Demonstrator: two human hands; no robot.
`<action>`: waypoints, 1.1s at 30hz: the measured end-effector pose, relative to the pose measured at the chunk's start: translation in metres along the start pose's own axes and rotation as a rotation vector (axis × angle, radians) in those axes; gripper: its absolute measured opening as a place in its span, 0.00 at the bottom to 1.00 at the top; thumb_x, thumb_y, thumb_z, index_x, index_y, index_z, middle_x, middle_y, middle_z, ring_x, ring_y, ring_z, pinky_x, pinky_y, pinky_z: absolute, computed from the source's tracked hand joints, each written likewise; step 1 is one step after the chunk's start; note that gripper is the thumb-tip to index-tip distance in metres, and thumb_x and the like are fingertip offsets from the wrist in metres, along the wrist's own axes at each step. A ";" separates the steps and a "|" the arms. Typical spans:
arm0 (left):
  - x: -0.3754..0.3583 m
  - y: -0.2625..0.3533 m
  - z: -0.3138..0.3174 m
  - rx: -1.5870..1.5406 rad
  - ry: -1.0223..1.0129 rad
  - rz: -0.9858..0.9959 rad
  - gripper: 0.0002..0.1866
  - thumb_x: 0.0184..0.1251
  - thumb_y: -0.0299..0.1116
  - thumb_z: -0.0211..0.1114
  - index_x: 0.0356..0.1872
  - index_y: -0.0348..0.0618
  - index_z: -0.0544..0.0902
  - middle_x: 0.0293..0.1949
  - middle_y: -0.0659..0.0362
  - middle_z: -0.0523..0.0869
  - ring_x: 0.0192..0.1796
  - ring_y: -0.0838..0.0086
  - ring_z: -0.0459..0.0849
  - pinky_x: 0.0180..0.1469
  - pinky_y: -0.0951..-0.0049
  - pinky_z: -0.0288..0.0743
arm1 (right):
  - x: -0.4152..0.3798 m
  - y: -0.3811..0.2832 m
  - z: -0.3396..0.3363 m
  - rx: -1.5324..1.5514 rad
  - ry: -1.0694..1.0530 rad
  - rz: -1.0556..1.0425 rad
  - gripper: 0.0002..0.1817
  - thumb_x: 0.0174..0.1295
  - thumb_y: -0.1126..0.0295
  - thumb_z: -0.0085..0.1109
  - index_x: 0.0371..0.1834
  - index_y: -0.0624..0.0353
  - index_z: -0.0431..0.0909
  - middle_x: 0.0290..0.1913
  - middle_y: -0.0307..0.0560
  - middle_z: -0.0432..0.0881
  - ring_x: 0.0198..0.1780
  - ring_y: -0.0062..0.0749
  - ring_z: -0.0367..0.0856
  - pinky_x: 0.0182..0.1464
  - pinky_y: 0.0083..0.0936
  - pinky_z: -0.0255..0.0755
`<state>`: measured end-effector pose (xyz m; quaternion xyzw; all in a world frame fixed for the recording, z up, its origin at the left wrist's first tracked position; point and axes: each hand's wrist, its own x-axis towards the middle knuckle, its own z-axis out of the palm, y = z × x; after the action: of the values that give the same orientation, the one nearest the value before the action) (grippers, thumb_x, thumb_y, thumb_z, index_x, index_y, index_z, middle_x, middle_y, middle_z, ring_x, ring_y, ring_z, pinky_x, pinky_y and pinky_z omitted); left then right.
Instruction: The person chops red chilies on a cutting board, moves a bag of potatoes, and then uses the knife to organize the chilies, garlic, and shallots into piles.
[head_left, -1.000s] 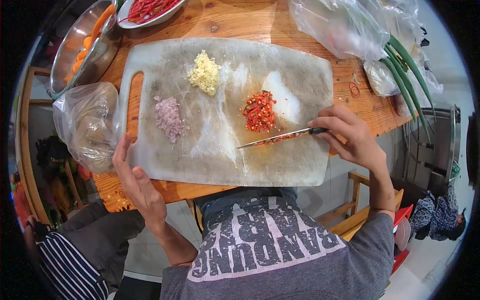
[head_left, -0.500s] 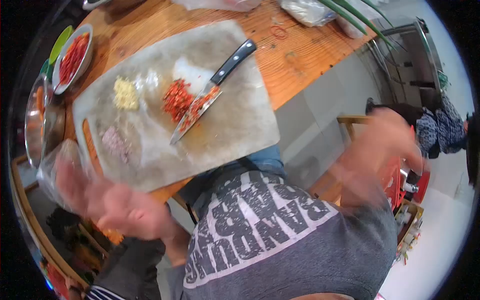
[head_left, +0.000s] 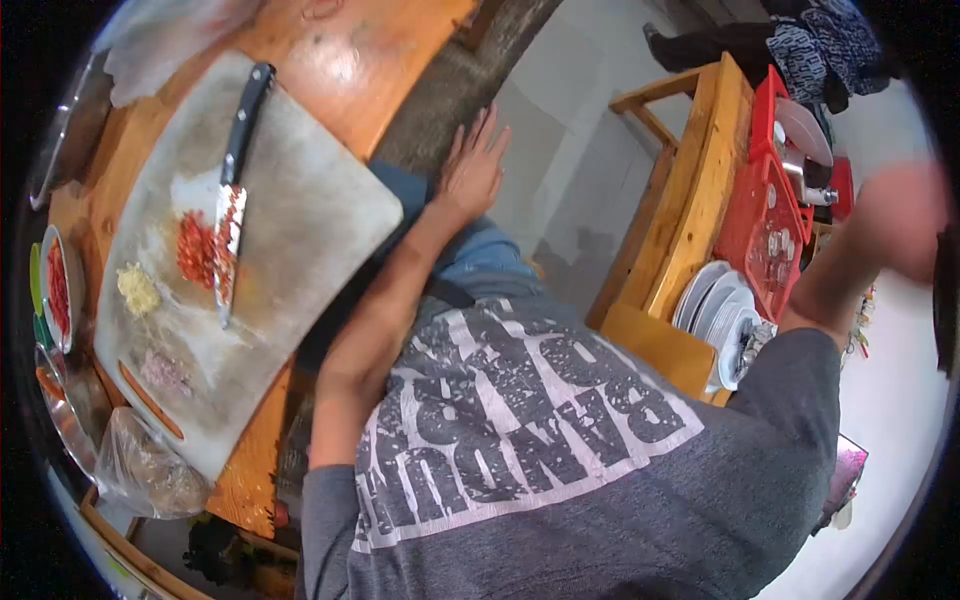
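Note:
My left hand (head_left: 474, 170) has its fingers spread and holds nothing; it is over my jeans at the knee, beside the table's edge. Far to the right, my right hand (head_left: 905, 215) is raised and smeared by motion, its fingers not clear. On the cutting board (head_left: 310, 200) lies a kitchen knife (head_left: 240, 140), its blade speckled with red bits. Beside the blade is a pile of chopped red chili (head_left: 196, 248). Minced garlic (head_left: 138, 289) and a small pinkish chopped heap (head_left: 165, 372) sit further left.
The wooden table (head_left: 390, 60) also carries a bowl of red strips (head_left: 58, 290) and a plastic bag (head_left: 155, 480). A wooden bench (head_left: 690, 200) on the right holds a red basket (head_left: 765, 210) and stacked plates (head_left: 715, 310). Another person (head_left: 820, 50) is at the top right.
My view has turned toward the right. My left hand has moved from beside the board's lower left to my knee. My right hand has moved further right. The knife stays on the board.

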<state>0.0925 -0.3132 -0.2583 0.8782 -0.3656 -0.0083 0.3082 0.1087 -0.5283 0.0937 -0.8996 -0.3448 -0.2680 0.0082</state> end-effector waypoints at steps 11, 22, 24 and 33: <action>-0.031 -0.052 -0.041 -0.525 0.089 -0.387 0.26 0.81 0.42 0.54 0.73 0.40 0.72 0.73 0.47 0.72 0.74 0.57 0.72 0.76 0.59 0.61 | -0.025 -0.010 0.083 0.663 0.188 0.670 0.15 0.76 0.65 0.55 0.57 0.61 0.82 0.48 0.47 0.88 0.54 0.28 0.84 0.59 0.24 0.74; -0.043 -0.035 -0.038 -0.978 0.100 -0.484 0.28 0.84 0.41 0.53 0.76 0.36 0.65 0.74 0.48 0.70 0.76 0.63 0.68 0.78 0.64 0.59 | -0.014 0.003 0.048 0.361 0.192 0.576 0.15 0.74 0.69 0.58 0.60 0.60 0.78 0.48 0.41 0.84 0.46 0.24 0.79 0.50 0.21 0.72; -0.049 -0.026 -0.043 -0.948 0.116 -0.464 0.28 0.84 0.39 0.53 0.76 0.36 0.65 0.74 0.48 0.70 0.76 0.62 0.68 0.78 0.64 0.59 | -0.011 0.008 0.037 0.219 0.231 0.479 0.15 0.74 0.68 0.56 0.60 0.60 0.78 0.52 0.43 0.83 0.52 0.29 0.79 0.54 0.25 0.72; -0.074 0.004 -0.079 -0.558 0.000 -0.388 0.27 0.80 0.34 0.55 0.76 0.39 0.66 0.74 0.48 0.69 0.77 0.59 0.65 0.78 0.61 0.58 | 0.004 0.052 -0.027 -0.308 0.861 0.252 0.15 0.74 0.70 0.53 0.58 0.66 0.77 0.50 0.49 0.82 0.59 0.37 0.77 0.65 0.33 0.70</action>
<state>0.0543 -0.2250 -0.2073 0.8131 -0.1755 -0.1667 0.5295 0.1310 -0.5712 0.1280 -0.7323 -0.1545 -0.6614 0.0496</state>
